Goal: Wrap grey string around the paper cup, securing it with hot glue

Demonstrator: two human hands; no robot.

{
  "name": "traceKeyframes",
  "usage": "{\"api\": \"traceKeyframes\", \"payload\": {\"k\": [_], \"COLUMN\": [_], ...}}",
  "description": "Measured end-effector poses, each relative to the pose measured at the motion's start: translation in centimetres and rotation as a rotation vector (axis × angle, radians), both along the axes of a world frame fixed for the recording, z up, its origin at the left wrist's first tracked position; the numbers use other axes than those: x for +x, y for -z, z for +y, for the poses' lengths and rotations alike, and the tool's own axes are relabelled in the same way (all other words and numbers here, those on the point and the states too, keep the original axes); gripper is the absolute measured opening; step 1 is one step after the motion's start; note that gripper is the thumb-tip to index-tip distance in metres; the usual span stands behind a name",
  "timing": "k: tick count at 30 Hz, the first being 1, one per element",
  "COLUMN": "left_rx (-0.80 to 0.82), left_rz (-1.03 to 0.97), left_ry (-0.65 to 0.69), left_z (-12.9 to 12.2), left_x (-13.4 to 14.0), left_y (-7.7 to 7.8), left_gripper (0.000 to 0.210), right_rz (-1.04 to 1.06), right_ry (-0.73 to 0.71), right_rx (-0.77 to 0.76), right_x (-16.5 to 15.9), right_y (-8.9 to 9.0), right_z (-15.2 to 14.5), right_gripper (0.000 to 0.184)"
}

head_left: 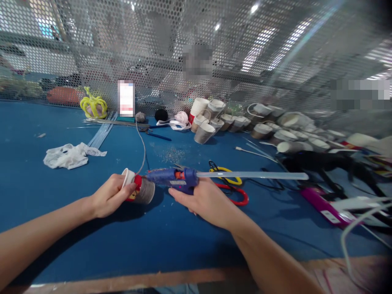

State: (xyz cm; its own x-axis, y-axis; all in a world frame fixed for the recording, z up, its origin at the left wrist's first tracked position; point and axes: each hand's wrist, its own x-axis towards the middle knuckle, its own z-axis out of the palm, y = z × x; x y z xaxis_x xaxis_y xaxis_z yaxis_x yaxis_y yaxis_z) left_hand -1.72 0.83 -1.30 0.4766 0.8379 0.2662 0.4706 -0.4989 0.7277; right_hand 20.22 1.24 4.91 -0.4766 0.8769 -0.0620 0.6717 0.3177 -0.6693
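My left hand [110, 196] is closed around a paper cup [146, 193] that lies tilted on its side, its white rim toward the left. Grey yarn is wound around the cup's lower part, and a red printed band shows beside my thumb. My right hand [208, 200] grips a blue glue gun [171, 179], its nozzle pointing left and touching or very close to the cup near the red band. A long clear glue stick [254, 175] sticks out of the gun's back. From the cup, a strand of grey yarn [143, 145] runs up to a small grey ball [140, 117].
Scissors with red and yellow handles [241, 198] lie right of my right hand. Several wrapped cups [204, 132] stand at the back. A phone [126, 98] leans on the mesh. White plastic [65, 156] lies left, a purple power strip [324, 206] right.
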Motion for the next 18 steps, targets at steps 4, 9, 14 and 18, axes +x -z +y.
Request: {"api": "traceKeyframes", "payload": {"k": [4, 9, 14, 18], "left_rx": [0.014, 0.019, 0.044, 0.064], "left_rz": [-0.047, -0.023, -0.006, 0.004], "left_ry": [0.021, 0.023, 0.022, 0.049], "left_z": [-0.10, -0.18, -0.13, -0.19], "left_x": [0.20, 0.17, 0.03, 0.04], "left_y": [-0.29, -0.17, -0.05, -0.20], "left_gripper": [0.035, 0.035, 0.035, 0.033], "right_rz": [-0.011, 0.009, 0.011, 0.008], "right_ry": [0.003, 0.005, 0.013, 0.009], "right_rx": [-0.001, -0.040, -0.077, -0.091], "right_x": [0.32, 0.06, 0.06, 0.37], "right_y": [-0.03, 0.06, -0.05, -0.24], "right_z": [-0.05, 0.17, 0.18, -0.05], "right_gripper": [0.025, 0.024, 0.025, 0.024]}}
